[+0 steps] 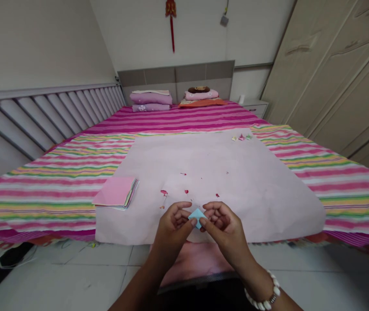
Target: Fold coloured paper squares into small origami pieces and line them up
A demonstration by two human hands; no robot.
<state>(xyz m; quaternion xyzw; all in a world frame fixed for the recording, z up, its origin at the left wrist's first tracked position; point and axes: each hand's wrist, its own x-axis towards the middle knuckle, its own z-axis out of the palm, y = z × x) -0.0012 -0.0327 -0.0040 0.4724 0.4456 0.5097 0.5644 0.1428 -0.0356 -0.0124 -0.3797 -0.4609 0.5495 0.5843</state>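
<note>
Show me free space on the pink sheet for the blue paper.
The pink sheet is bare on its right half, from the red scraps to its edge, and in the middle below the folded pieces. Crowded: by the left hand, right hand and paper stack.

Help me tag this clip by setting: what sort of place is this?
Most likely a home bedroom: a bed with a striped sheet fills the view, folded bedding lies by the headboard, and a wardrobe lines the right wall. The left hand and right hand pinch a blue paper.
</note>
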